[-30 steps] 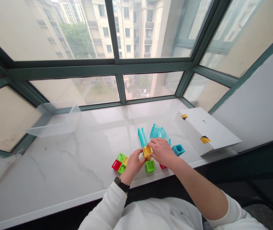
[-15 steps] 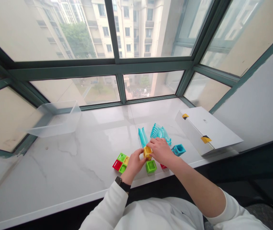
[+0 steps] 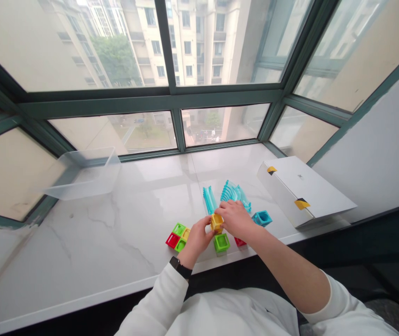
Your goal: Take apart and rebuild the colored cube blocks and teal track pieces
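Observation:
Between my two hands is a yellow toy block [image 3: 217, 223], hollow and cube-shaped. My left hand [image 3: 200, 237] closes on its left side with thumb and fingers. From the right and above, my right hand [image 3: 236, 218] grips the same block, its fingertips partly hidden. Just below the yellow block sits a green block [image 3: 222, 242]; I cannot tell whether the two touch. A red block [image 3: 240, 241] shows partly under my right forearm. Left of my left hand lies a joined group of red, green and yellow blocks [image 3: 173, 240].
Beyond my hands lie a straight clear-blue track piece [image 3: 210, 199] and curved blue track pieces [image 3: 235, 193]. A blue block [image 3: 262, 218] rests to the right. A white box [image 3: 304, 186] stands at the right, a clear plastic bin [image 3: 80, 190] at the left, by the windows.
Both hands stay on the yellow block in nearly the same place. The whole view has shifted very slightly; nothing else has visibly moved.

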`<state>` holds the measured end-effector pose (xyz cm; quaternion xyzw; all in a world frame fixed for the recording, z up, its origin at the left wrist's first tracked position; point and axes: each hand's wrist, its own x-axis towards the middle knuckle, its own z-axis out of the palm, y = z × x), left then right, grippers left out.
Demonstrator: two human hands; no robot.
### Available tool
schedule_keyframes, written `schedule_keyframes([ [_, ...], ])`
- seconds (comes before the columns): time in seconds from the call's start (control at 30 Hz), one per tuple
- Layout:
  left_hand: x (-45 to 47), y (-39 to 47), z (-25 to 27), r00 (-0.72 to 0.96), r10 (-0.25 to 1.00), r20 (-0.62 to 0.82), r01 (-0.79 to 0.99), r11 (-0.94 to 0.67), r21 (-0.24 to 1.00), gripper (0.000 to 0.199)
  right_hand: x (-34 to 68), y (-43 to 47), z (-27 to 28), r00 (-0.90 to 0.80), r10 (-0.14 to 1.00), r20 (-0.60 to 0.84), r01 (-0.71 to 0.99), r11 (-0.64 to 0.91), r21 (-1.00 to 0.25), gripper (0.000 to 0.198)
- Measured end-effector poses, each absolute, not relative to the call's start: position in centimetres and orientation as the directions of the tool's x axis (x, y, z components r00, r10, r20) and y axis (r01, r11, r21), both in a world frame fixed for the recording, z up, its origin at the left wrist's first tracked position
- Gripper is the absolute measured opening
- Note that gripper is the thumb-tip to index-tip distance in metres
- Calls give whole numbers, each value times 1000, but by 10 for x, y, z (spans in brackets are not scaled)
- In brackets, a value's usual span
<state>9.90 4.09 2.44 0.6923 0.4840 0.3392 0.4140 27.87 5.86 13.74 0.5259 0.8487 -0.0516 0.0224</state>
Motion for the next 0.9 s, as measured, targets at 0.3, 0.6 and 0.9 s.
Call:
schedule_keyframes([
  [0.3,99,42,18,285,955,85,413,-202,888,45,279,57,137,-434,897,-82,901,429,-68,24],
  [0.6,99,41,18,273,958,88,438,-206,875,44,280,58,135,-434,897,-82,900,428,-76,26],
  [0.9,82,41,26,249,963,100,471,-210,857,50,281,57,128,-441,896,-62,897,438,-52,30],
])
